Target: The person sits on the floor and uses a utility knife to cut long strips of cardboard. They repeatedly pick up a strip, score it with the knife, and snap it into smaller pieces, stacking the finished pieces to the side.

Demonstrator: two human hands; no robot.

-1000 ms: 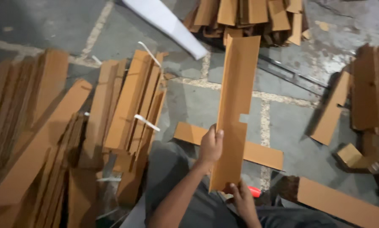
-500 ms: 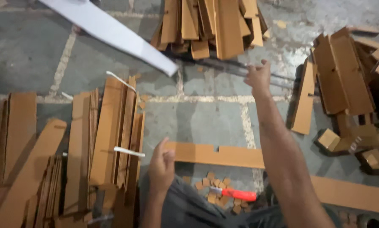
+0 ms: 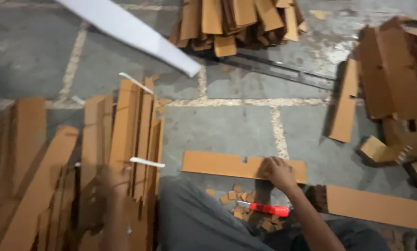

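**A:** Logging the notched cardboard strip [image 3: 227, 166] first: it lies flat on the concrete floor [image 3: 227, 125], lower centre of the frame, long axis running left to right, with a small square notch in its upper edge.

**B:** Hand contact?

**A:** The right hand [image 3: 278, 172] rests on the strip's right part, fingers spread flat and pressing down. It is not curled around anything. The left hand [image 3: 118, 179] is at lower left, blurred, lying on the bundle of cardboard strips [image 3: 124, 139]; cannot tell whether it grips 1 or only touches.

**B:** Items just beside the strip?

**A:** A red utility knife [image 3: 263, 208] lies just below it, in front of the person's grey-trousered knee [image 3: 194, 223], amid small square cardboard offcuts [image 3: 238, 200]. A white strap [image 3: 147, 161] crosses the bundle near the left hand.

**B:** Further out?

**A:** Another long strip [image 3: 380, 208] lies at lower right. A short strip [image 3: 345, 109] sits at right, beside a heap of folded cardboard pieces [image 3: 394, 83] along the right edge. A stack of strips [image 3: 238, 21] fills the top centre. A long white board [image 3: 129, 32] slants from the upper left toward the centre.
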